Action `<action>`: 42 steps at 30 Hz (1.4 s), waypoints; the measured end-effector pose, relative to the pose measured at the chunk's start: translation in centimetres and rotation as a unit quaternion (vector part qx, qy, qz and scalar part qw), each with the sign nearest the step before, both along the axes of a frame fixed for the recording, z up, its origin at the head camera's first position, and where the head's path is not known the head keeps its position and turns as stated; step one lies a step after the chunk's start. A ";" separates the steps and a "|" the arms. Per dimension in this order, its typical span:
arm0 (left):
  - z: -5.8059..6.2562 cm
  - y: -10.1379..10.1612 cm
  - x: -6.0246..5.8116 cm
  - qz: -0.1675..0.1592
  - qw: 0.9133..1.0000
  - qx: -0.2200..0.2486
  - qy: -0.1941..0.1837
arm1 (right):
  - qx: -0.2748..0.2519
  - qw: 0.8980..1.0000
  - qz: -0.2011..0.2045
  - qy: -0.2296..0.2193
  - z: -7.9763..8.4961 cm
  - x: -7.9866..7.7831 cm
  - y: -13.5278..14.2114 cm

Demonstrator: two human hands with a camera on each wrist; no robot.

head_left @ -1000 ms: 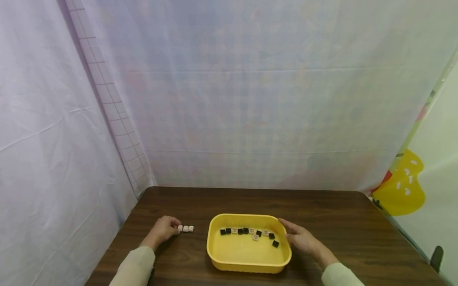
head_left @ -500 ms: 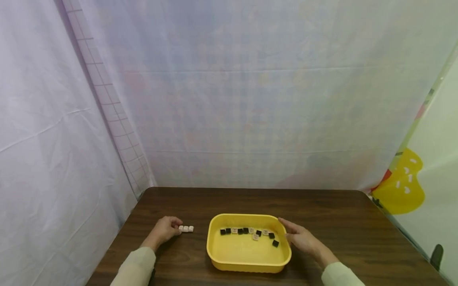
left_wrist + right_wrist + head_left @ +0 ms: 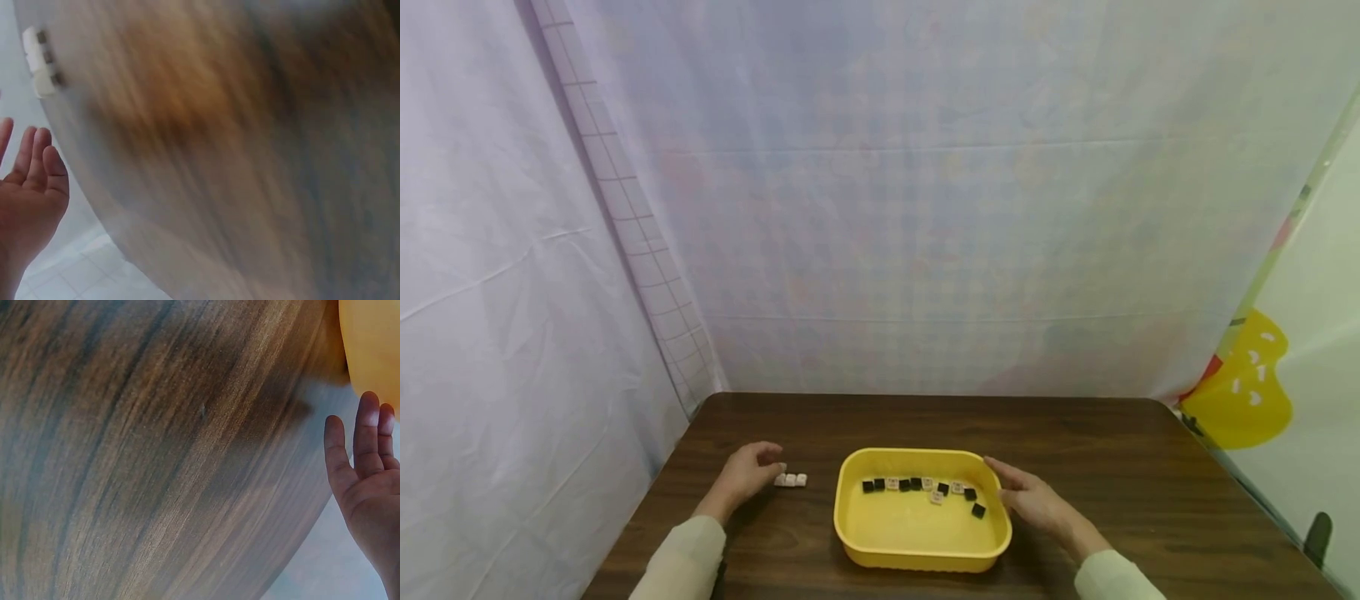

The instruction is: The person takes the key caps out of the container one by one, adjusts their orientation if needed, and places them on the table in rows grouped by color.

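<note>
In the head view my left hand hovers beside a short row of small white square tiles on the dark wooden table. The left wrist view shows these white tiles with dark sides, apart from the extended fingers. My right hand rests against the right side of a yellow plastic basin, its fingers fairly straight along the outer wall. Inside the basin lie several black tiles and several pale tiles with reddish marks, mostly in an uneven row along the far side.
The brown wood-grain table extends around the basin on all sides. A pale curtain hangs behind its far edge, and a white sheet hangs at the left. A yellow printed shape shows on the right-hand covering.
My left hand has lifted slightly away from the white tiles, and its fingers have straightened. The right hand and the basin have stayed in place.
</note>
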State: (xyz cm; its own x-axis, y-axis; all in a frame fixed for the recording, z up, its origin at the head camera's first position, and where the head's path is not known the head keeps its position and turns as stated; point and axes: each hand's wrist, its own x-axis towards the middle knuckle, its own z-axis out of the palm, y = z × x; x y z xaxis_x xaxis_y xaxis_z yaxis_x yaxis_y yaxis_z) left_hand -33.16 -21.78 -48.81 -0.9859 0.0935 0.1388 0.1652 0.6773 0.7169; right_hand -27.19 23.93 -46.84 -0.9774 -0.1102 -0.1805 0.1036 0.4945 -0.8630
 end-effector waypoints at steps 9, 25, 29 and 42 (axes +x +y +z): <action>2.6 3.4 -0.7 0.009 0.996 0.088 0.029 | -0.010 1.000 0.014 0.004 0.0 -0.1 0.2; 7.0 14.2 -0.4 -0.128 0.983 0.129 -0.024 | -0.011 1.000 0.016 0.009 0.1 0.0 0.2; 7.3 16.5 -0.4 -0.161 0.980 0.105 -0.044 | -0.002 1.000 0.013 0.015 0.0 0.0 0.2; 7.7 21.1 -1.5 -0.226 0.972 0.050 -0.044 | 0.005 1.000 0.008 0.018 -0.1 0.0 0.2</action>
State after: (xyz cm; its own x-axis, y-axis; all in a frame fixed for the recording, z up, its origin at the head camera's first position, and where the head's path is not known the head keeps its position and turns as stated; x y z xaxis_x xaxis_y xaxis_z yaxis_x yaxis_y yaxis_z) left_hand -34.68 -0.72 -41.12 -0.8554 0.5105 0.0876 0.3655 0.4751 0.8004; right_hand -27.23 24.10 -46.99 -0.9813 -0.1246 -0.1464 0.0643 0.5052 -0.8606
